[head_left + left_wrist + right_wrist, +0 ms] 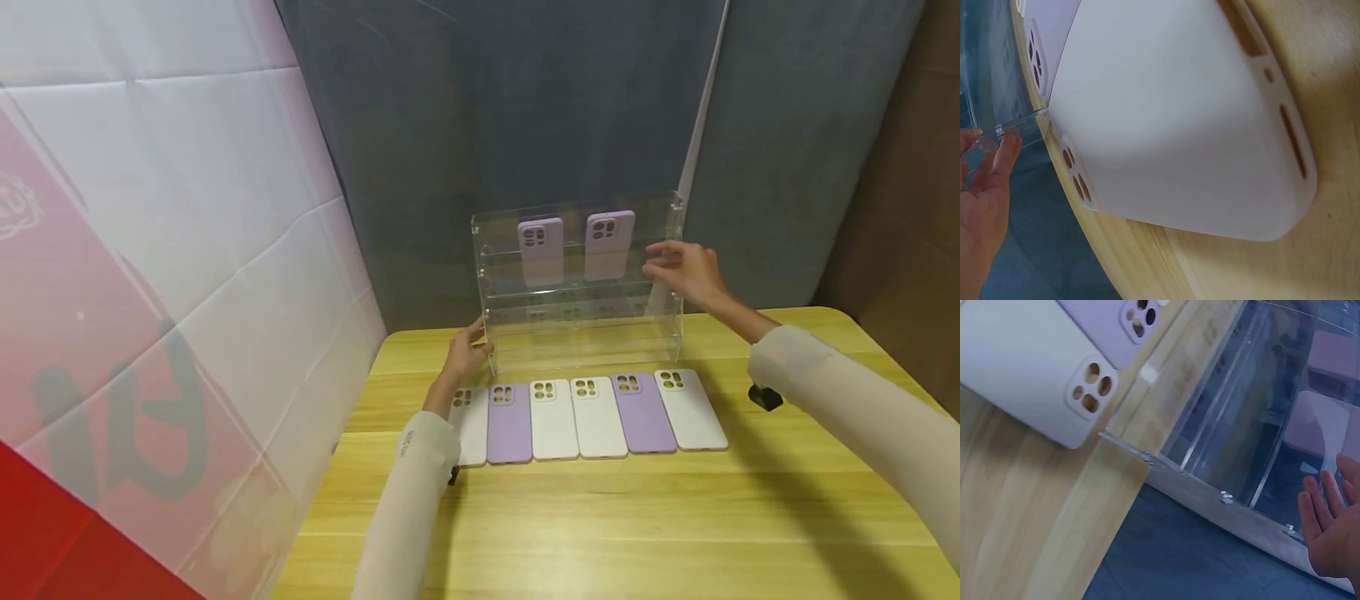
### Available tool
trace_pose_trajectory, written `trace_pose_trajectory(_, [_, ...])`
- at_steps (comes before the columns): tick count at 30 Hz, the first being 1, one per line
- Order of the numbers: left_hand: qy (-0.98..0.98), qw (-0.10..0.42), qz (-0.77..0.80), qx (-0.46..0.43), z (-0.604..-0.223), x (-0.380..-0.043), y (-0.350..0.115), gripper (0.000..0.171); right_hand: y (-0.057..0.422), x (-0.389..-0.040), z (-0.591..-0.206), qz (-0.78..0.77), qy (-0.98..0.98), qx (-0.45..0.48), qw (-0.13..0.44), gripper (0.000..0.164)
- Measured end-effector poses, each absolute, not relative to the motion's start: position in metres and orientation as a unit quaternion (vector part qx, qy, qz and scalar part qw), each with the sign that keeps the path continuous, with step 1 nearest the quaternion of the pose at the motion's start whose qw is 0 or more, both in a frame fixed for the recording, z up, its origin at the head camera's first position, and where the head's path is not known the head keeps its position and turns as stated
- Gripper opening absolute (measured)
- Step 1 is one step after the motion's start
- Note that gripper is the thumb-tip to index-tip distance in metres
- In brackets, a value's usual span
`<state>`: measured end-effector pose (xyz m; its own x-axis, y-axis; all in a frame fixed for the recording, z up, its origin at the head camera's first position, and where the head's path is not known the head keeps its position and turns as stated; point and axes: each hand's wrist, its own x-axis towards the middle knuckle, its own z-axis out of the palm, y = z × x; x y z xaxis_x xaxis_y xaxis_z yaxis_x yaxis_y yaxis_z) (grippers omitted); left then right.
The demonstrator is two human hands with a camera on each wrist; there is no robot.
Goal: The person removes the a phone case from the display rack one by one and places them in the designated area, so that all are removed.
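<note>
A clear acrylic display stand (577, 329) with stepped tiers stands on the table. Two lilac phone cases (543, 262) (609, 250) lean upright, apart, on its upper tier. At the stand's lower left side, my left hand (467, 354) holds the edge of the side panel between thumb and fingers. Beside the upper right side is my right hand (693, 271), its fingers extended towards the stand and nothing between them; in the right wrist view the right hand (1335, 531) is spread. In front of the stand lies a row of white phone cases (555, 421) and lilac phone cases (510, 425), camera cutouts facing the stand.
The yellow wood-grain table (570, 525) extends towards me in front of the row. Behind the stand hangs a grey curtain (525, 108). A white and pink printed cloth (225, 208) borders the left side, and a brown panel (900, 208) the right.
</note>
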<state>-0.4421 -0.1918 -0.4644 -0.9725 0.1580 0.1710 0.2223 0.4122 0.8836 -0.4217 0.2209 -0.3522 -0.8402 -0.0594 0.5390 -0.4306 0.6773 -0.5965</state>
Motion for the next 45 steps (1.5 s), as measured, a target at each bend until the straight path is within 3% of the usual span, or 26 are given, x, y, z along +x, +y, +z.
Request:
trace_pose_trajectory(24, [-0.83,0.033,-0.543,-0.124,-0.467,-0.434,-0.184,0.07,0.204,-0.445,-0.326,0.399,-0.878,0.123,0.235,0.049])
trace_pose_trajectory(45, [-0.827,0.024,-0.548,-0.124,-0.467,-0.435,-0.176,0.072,0.206,-0.44,-0.314,0.414,-0.87,0.107,0.245,0.038])
